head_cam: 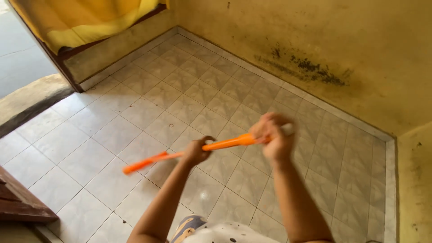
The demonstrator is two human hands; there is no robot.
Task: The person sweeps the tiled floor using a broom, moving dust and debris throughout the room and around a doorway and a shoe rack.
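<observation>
1. the person holds an orange handle [204, 146] level above the tiled floor [135, 117], one hand at each part of it.
2. the left hand [197, 151] is clenched round the middle of the handle; its fingers [208, 140] curl over the top.
3. the right hand [273, 135] is blurred, but looks closed on the pale upper end.
4. to do this well, the left hand should likely brace the shaft firmly while the right works the end, keeping the handle straight between both grips.
5. the free orange tip points down-left, well clear of the stained yellow wall [315, 54] and the doorway curtain [85, 18].
</observation>
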